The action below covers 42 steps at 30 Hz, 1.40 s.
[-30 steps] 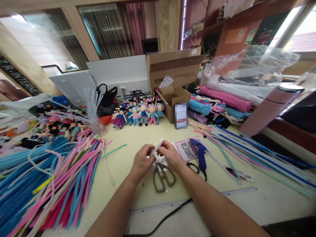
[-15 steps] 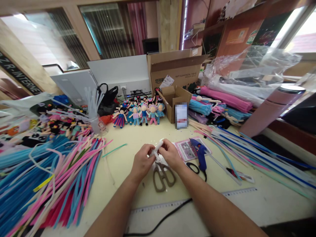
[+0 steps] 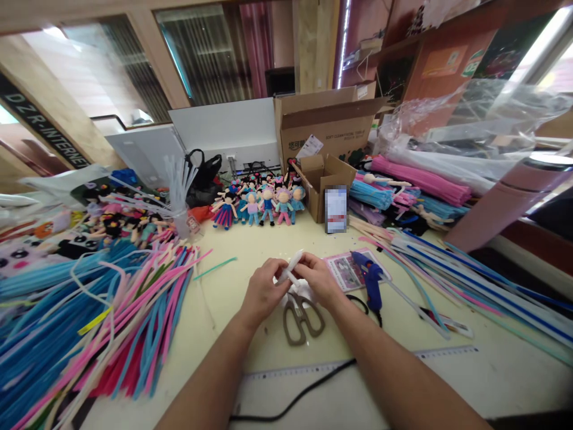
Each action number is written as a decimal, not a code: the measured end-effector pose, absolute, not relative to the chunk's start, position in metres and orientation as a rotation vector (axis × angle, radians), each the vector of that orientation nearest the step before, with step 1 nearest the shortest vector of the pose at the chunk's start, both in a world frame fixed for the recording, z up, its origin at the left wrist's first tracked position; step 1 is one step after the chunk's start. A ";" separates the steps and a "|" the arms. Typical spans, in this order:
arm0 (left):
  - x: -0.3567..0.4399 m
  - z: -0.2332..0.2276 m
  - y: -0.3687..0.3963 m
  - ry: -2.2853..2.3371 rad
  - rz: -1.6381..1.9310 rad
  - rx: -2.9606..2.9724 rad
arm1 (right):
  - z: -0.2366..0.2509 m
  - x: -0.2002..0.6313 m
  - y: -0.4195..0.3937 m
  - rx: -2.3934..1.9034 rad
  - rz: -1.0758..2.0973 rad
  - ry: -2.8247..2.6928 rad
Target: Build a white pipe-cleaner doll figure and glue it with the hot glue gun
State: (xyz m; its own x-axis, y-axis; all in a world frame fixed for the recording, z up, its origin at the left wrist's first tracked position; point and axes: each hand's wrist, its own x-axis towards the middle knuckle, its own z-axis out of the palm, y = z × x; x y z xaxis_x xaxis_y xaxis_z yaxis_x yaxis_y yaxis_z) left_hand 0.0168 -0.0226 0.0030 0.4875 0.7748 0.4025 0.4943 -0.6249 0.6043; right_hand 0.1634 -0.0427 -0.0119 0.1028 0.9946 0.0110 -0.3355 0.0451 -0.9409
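Note:
Between my two hands is a white pipe cleaner [image 3: 295,260], bent so that its lengths cross. My left hand [image 3: 265,290] pinches it from the left, fingertips closed. From the other side my right hand [image 3: 319,278] grips it too, fingers curled round the upper end. Scissors [image 3: 293,328] with grey-brown handles lie just below the hands, their blades hidden under white material [image 3: 308,297]. A blue glue gun [image 3: 372,283] rests right of my right hand, partly on a pink printed card [image 3: 342,272].
Bundles of coloured pipe cleaners [image 3: 147,310] spread across the left, and more long stems [image 3: 474,289] lie right. Small dolls [image 3: 268,206] stand at the back beside a cardboard box [image 3: 316,182]. A ruler [image 3: 322,369] and black cable [image 3: 290,406] lie in front. A pink flask [image 3: 505,203] stands right.
The view has swung slightly left, so everything sits further right. The white pipe cleaner has turned a little between my fingers, its lengths now crossing more plainly. Both hands keep their hold.

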 end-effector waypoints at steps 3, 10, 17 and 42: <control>0.012 0.012 -0.022 0.961 0.925 2.339 | -0.008 0.167 -0.043 -0.998 1.230 -0.891; 0.008 0.022 -0.026 0.968 1.240 2.296 | 0.003 0.164 -0.055 -1.066 0.960 -1.162; 0.011 0.022 -0.032 0.999 1.334 2.397 | 0.005 0.158 -0.064 -1.151 0.653 -1.324; 0.022 0.034 -0.040 1.218 1.290 2.411 | 0.013 0.158 -0.070 -1.176 0.479 -1.382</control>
